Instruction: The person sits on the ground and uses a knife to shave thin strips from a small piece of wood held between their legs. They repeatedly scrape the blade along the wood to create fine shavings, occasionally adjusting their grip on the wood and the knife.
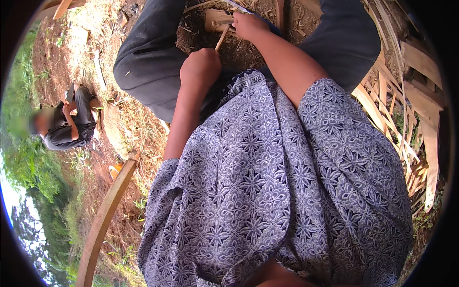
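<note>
Thin wooden stick [222,38] clamped in the left hand, angled toward a block

Reddish-brown ground [107,131], scattered with straw and scraps, spreads around the seated person. At the right edge lies a pile of pale split wood [425,131]. The person wears a blue-and-white patterned shirt [253,158] and dark trousers [148,79], knees spread wide. A second person [71,137] in dark clothes sits well apart, at far left. Nearer, also on the left, runs a long curved wooden beam [103,222].

Between the knees are the left hand [201,68] and the right hand [249,26], beside a small pale wooden block [213,20]. The left fingers are clamped on the stick, which slants up from the fist toward the block. The right fingers curl inward near the block; what they grip, if anything, cannot be told.
</note>
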Tool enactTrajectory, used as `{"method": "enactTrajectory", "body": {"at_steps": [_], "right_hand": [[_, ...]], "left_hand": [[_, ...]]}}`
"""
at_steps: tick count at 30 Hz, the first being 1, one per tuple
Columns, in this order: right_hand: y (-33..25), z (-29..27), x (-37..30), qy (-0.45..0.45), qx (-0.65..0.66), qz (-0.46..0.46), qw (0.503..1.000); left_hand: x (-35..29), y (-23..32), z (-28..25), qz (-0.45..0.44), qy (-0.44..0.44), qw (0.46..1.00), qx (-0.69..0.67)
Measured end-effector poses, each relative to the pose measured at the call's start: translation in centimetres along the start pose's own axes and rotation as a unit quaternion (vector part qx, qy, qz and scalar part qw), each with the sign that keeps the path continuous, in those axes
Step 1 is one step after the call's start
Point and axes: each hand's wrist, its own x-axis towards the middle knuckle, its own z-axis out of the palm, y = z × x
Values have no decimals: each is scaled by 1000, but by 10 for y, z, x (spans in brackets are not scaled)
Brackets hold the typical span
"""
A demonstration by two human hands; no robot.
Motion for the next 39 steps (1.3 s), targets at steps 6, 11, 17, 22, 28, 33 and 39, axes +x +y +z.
{"method": "enactTrajectory", "body": {"at_steps": [6,11,17,22,28,33,39], "right_hand": [[14,-9,14,-128,175,45,975],[26,-25,-2,-128,312,31,941],[18,-27,-33,-157,351,19,923],[13,-22,-39,-148,344,0,927],[-5,-43,-47,-152,364,-21,919],[-12,-64,-58,-153,336,-35,928],[-18,-86,-65,-165,290,-40,942]], "left_hand": [[3,-3,-5,-14,8,999,39],[17,-8,-15,29,67,992,104],[9,-1,-52,-15,27,987,157],[-3,1,-65,-44,47,981,182],[-12,-5,-52,16,150,981,119],[-13,6,-45,49,189,974,116],[-8,11,-39,81,205,967,131]]}}
